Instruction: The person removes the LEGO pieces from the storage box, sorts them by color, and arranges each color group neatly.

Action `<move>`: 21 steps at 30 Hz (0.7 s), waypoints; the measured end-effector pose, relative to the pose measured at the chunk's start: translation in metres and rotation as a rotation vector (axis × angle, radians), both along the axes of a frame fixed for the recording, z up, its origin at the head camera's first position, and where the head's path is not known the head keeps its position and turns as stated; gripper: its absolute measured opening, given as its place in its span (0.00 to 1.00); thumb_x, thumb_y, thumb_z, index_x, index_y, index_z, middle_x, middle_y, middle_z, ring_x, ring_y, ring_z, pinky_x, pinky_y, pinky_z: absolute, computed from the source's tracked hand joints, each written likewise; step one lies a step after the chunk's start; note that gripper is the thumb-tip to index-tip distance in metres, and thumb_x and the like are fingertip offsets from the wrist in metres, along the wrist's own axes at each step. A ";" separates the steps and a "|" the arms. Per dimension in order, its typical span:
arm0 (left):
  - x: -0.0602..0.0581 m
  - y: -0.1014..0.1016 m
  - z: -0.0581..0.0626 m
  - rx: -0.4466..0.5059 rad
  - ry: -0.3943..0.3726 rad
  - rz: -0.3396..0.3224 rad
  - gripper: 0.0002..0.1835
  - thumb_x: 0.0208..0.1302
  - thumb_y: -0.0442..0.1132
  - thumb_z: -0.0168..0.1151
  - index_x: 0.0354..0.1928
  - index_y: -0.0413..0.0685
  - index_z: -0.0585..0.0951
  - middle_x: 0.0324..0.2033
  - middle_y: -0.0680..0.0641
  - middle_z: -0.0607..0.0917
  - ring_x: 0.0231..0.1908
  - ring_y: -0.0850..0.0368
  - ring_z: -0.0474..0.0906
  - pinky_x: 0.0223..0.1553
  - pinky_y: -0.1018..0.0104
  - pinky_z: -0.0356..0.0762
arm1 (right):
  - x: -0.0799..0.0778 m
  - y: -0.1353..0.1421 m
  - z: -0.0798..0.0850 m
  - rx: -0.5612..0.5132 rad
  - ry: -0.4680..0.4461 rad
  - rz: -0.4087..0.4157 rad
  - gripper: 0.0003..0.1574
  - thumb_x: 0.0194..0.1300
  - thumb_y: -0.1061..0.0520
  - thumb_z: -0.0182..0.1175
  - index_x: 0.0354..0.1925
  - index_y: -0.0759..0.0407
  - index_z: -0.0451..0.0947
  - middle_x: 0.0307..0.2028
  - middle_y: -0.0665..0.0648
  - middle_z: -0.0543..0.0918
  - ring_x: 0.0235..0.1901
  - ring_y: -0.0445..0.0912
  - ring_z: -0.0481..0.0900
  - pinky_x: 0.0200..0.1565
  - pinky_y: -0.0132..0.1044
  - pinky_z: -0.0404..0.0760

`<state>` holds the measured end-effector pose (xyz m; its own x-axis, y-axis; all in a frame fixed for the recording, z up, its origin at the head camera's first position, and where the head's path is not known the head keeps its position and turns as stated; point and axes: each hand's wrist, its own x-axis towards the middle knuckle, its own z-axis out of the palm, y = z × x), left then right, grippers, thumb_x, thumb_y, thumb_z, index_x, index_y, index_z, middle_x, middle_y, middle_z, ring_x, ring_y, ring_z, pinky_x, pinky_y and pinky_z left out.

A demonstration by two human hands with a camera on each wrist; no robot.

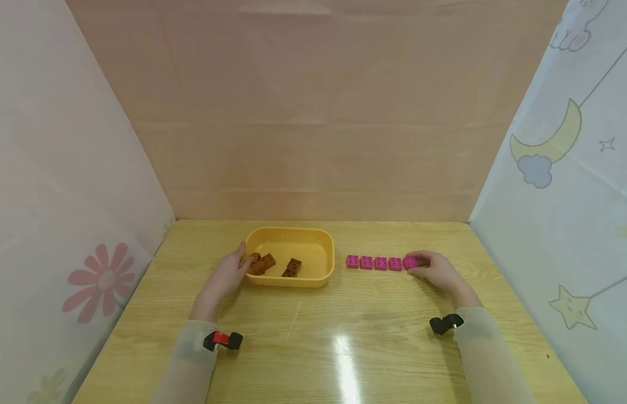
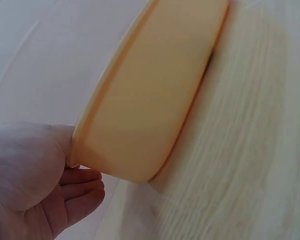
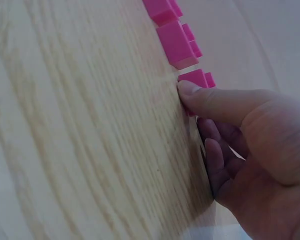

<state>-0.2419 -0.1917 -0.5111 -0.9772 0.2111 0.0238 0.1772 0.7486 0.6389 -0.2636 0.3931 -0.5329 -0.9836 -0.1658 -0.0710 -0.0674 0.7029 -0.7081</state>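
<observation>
My left hand (image 1: 227,275) grips the left end of a yellow plastic tray (image 1: 327,261), its thumb over the rim and its fingers outside. In the left wrist view the thumb and fingers meet the tray's corner (image 2: 125,165). Several brown toy bricks (image 1: 294,265) lie inside the tray. To the right of it, pink toy bricks (image 1: 366,262) stand in a row on the table, studs up. My right hand (image 1: 439,272) pinches the pink brick (image 1: 410,262) at the row's right end. In the right wrist view the thumb presses that brick's near side (image 3: 192,80).
A wooden table (image 1: 313,331) carries everything, backed by a peach cloth wall (image 1: 313,140). White patterned cloth panels stand at the left (image 1: 65,185) and right (image 1: 571,224). Each wrist wears a black strapped device, on the left (image 1: 222,339) and on the right (image 1: 446,324).
</observation>
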 end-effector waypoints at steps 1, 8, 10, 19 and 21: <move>0.000 0.000 0.000 -0.003 0.004 0.000 0.37 0.87 0.44 0.50 0.81 0.24 0.51 0.78 0.26 0.59 0.75 0.30 0.62 0.74 0.35 0.63 | 0.000 0.000 -0.001 0.003 -0.006 -0.006 0.34 0.72 0.52 0.73 0.69 0.65 0.78 0.57 0.65 0.86 0.57 0.60 0.83 0.61 0.57 0.80; 0.002 0.002 0.000 0.008 0.023 0.014 0.36 0.87 0.42 0.50 0.80 0.22 0.52 0.77 0.24 0.61 0.74 0.28 0.63 0.73 0.34 0.65 | -0.002 0.001 -0.003 0.005 -0.035 0.002 0.34 0.72 0.51 0.73 0.69 0.64 0.78 0.58 0.67 0.85 0.58 0.61 0.82 0.61 0.59 0.81; 0.003 0.002 -0.001 0.010 0.031 0.020 0.36 0.87 0.42 0.51 0.80 0.22 0.52 0.76 0.24 0.61 0.74 0.28 0.64 0.73 0.34 0.65 | -0.002 0.000 -0.002 -0.004 -0.043 0.006 0.34 0.72 0.52 0.73 0.70 0.64 0.77 0.59 0.67 0.85 0.58 0.61 0.82 0.62 0.58 0.80; 0.007 0.004 0.001 0.045 0.032 0.034 0.35 0.86 0.42 0.51 0.81 0.24 0.53 0.78 0.26 0.59 0.76 0.29 0.61 0.75 0.35 0.62 | 0.004 0.000 -0.002 -0.045 -0.055 -0.032 0.37 0.72 0.52 0.73 0.72 0.65 0.76 0.62 0.68 0.83 0.58 0.59 0.81 0.57 0.45 0.82; 0.008 0.005 0.001 0.053 0.022 0.036 0.36 0.87 0.43 0.51 0.81 0.25 0.53 0.78 0.26 0.59 0.76 0.30 0.60 0.75 0.36 0.61 | 0.005 0.000 -0.002 -0.074 -0.063 -0.045 0.38 0.72 0.53 0.73 0.73 0.65 0.74 0.63 0.69 0.82 0.59 0.59 0.81 0.55 0.40 0.82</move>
